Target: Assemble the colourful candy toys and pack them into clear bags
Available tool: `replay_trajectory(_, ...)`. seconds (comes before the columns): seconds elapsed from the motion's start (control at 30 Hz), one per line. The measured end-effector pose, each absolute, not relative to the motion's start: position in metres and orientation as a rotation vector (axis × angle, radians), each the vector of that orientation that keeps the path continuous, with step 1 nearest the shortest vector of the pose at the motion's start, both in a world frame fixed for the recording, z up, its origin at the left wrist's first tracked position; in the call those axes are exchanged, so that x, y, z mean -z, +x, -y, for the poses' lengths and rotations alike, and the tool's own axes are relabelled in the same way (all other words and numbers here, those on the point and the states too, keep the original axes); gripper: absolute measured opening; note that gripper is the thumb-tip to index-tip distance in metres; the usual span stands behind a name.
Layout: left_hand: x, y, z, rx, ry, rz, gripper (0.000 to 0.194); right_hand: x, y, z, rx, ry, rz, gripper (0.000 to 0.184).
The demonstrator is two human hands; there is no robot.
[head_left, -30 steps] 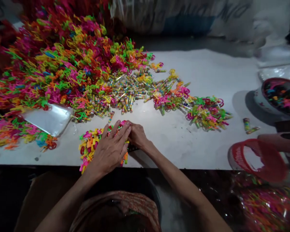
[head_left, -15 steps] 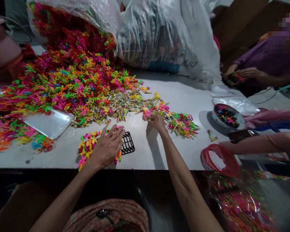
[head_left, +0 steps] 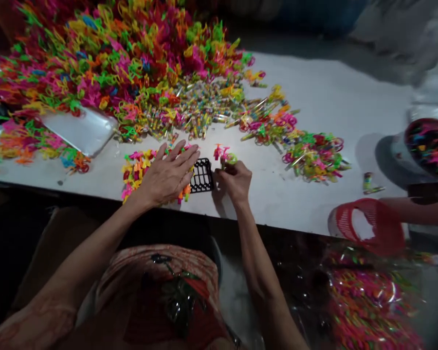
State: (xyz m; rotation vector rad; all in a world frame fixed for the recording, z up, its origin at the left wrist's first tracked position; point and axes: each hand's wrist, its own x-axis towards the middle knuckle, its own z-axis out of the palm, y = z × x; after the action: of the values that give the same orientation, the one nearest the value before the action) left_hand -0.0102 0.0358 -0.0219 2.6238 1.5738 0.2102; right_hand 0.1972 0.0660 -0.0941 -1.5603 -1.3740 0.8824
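Observation:
My left hand [head_left: 168, 175] lies flat with its fingers stretched out, over rows of small bright plastic pieces [head_left: 134, 170] near the table's front edge. From under its fingers a black plastic grid rack [head_left: 202, 176] sticks out to the right, its visible cells bare. Just right of this rack, my right hand [head_left: 236, 181] is closed in a pinch on small plastic toy pieces [head_left: 224, 154], pink and green, that show above the fingertips. How many pieces it holds I cannot tell.
A large heap of colourful plastic toys [head_left: 105, 73] covers the back left, with a smaller pile [head_left: 316, 155] on the right. Clear plastic bags [head_left: 82, 131] lie at left. A red basket [head_left: 372, 221] and a bowl of pieces [head_left: 432, 146] stand at right on the white table [head_left: 336, 97].
My right hand has come from the edge of the pile toward the rack, bringing plastic toy pieces. My left hand stays flat on the rows. The view has tilted down.

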Motion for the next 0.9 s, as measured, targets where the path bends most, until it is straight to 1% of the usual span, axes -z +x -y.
replay_trajectory(0.1, 0.022, -0.012, -0.037, -0.199, 2.634, -1.563, 0.053, 0.094, 0.189, -0.056, -1.216, -1.434, 1.216, 0.026)
replay_trajectory(0.17, 0.022, -0.012, -0.037, -0.192, 2.642, -1.561, 0.053, 0.091, 0.181, -0.045, -1.379, -1.348, 1.198, 0.029)
replay_trajectory(0.23, 0.021, -0.011, -0.037, -0.192, 2.65, -1.56, 0.052, 0.087, 0.172, -0.035, -1.466, -1.288, 1.214, 0.028)
replay_trajectory(0.3, 0.021, -0.011, -0.037, -0.198, 2.657, -1.559, 0.052, 0.086, 0.163, -0.028, -1.434, -1.256, 1.267, 0.026)
replay_trajectory(0.47, 0.019, -0.009, -0.036, -0.2, 2.656, -1.567, 0.051, 0.091, 0.159, -0.028, -1.123, -1.228, 1.588, 0.02)
replay_trajectory(0.63, 0.015, -0.006, -0.035, -0.143, 2.634, -1.577, 0.048, 0.097, 0.168, -0.028, -0.958, -1.172, 1.841, 0.012)
replay_trajectory(0.73, 0.014, -0.006, -0.035, -0.11, 2.634, -1.568, 0.049, 0.095, 0.167, -0.028, -0.958, -1.141, 1.944, 0.011)
replay_trajectory(0.9, 0.018, -0.01, -0.037, -0.138, 2.63, -1.588, 0.05, 0.089, 0.161, -0.034, -1.063, -1.1, 2.059, 0.011)
